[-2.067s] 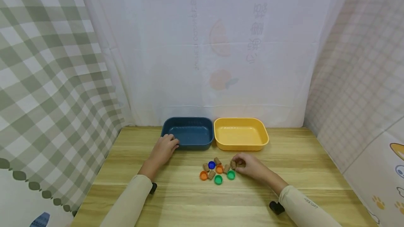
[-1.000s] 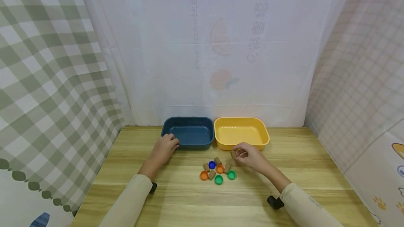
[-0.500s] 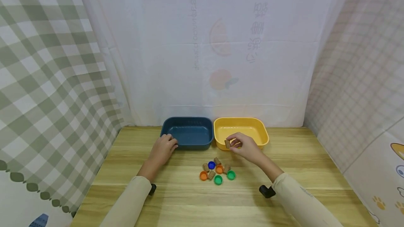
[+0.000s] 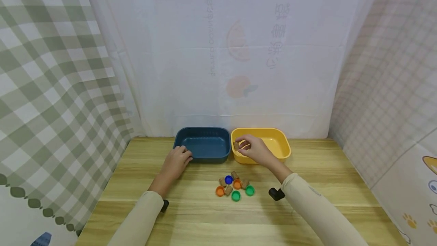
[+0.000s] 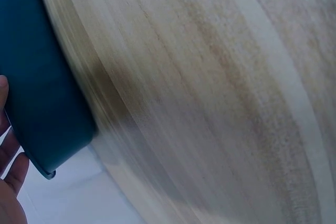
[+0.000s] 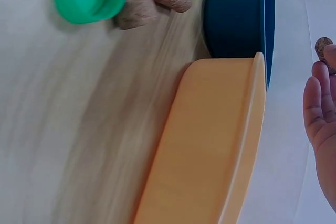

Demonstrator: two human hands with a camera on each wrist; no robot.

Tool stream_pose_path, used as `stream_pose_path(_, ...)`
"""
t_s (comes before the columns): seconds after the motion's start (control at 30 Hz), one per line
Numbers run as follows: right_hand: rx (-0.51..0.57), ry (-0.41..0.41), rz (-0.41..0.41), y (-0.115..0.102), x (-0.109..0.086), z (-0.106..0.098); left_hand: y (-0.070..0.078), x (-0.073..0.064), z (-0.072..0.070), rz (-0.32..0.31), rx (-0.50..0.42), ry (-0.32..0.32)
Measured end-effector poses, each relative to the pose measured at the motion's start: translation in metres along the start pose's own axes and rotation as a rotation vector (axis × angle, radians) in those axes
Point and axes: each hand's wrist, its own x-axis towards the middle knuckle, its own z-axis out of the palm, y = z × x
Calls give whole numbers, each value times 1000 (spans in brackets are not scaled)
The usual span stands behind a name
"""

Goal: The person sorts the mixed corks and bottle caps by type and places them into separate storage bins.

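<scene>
My right hand [image 4: 255, 151] pinches a cork [image 4: 236, 145] between thumb and fingertips, above the left end of the yellow bin [image 4: 283, 155]. The same cork [image 6: 323, 51] shows at the right edge of the right wrist view, partly hidden by the fingers. At the front left corner of the dark blue bin [image 4: 218, 160], my left hand [image 4: 175, 162] holds the rim. In the left wrist view its fingers show at the blue bin's [image 5: 47, 87] edge. No cork or cap is visible inside the blue bin; part of the yellow bin is hidden by my right hand.
In front of the bins lie several corks [image 4: 228, 190] mixed with a blue cap [image 4: 228, 179], two orange caps [image 4: 220, 191] and two green caps [image 4: 236, 196]. Both bins stand side by side at the wooden table's [image 4: 205, 223] back, before a white cloth [image 4: 170, 67].
My right hand has lifted a cork from the right of the group and carried it up, away and leftward over the yellow bin. My left hand has stayed at the blue bin.
</scene>
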Motion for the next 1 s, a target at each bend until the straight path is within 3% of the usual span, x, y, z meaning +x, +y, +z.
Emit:
stream_pose_path(0.43, -31, -81, 14, -10, 34, 8, 0, 0, 0, 8, 16, 2)
stream_pose_path(1.0, -106, -140, 31, -12, 64, 14, -1, -1, 2, 34, 43, 26)
